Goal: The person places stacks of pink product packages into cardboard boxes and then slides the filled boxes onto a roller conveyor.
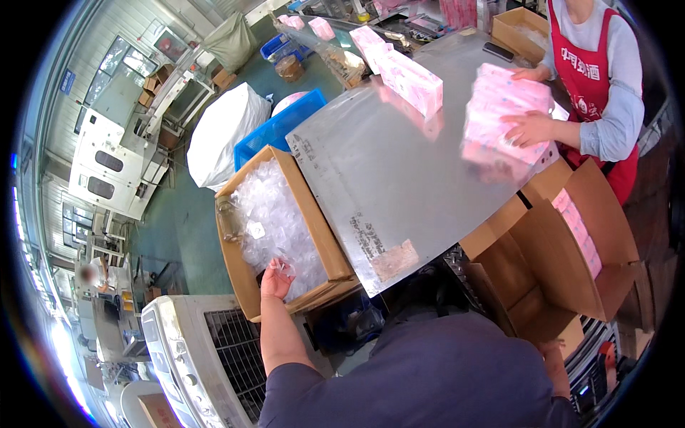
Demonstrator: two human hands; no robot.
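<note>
Grey flat metal table point(371, 178) at centre. Left of it, brown rectangular cardboard box point(314, 214), clear crinkled plastic pieces point(275, 200) inside; bare left hand point(277, 279) at its near end. Behind box: blue rectangular plastic crate point(285, 121), bulky white sack point(227, 135) to crate's left. Pink rectangular wrapped packs point(410, 80) on table, far side; dark flat phone point(498, 51) right of them. Open brown cardboard carton point(524, 285) right of table, near side.
</note>
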